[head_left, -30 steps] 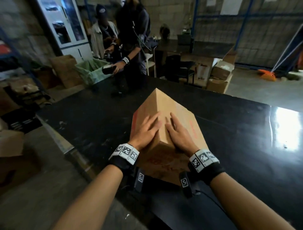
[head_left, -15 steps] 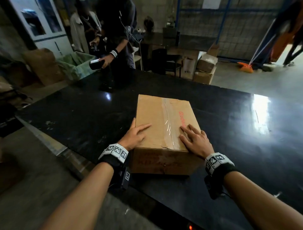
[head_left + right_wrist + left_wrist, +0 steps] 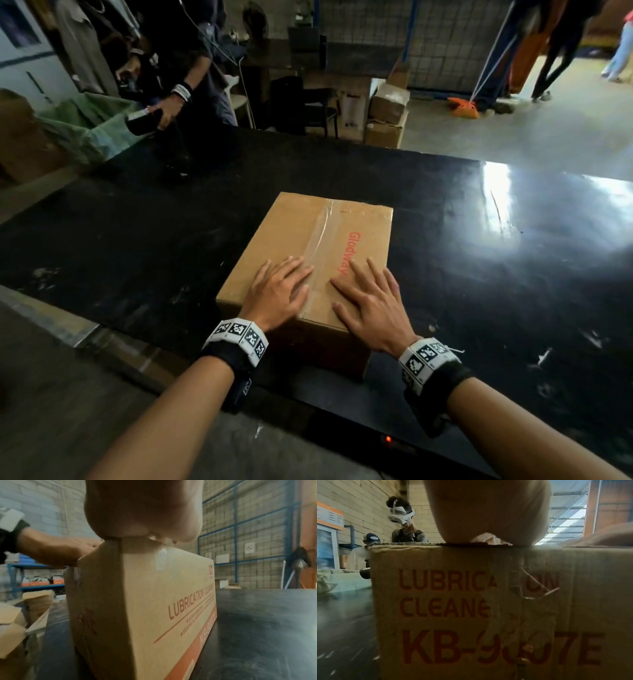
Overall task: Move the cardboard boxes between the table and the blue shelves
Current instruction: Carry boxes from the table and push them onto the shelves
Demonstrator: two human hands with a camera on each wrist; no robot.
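A taped cardboard box with red lettering lies flat on the black table, near its front edge. My left hand rests flat on the near left of the box's top, fingers straight. My right hand lies flat on the near right of the top, fingers spread. The left wrist view shows the box's near end printed "KB-9007E" under my left palm. In the right wrist view the box's corner sits under my right palm, with my left hand beside it.
Two people stand at the table's far left by a green-lined bin. Stacked cardboard boxes and a dark chair stand behind the table. Blue shelves with items are at the left, with more boxes in front of them.
A second ago the box stood tilted on an edge; it came down flat on the table. Since half a second ago both hands have slid closer together on its top.
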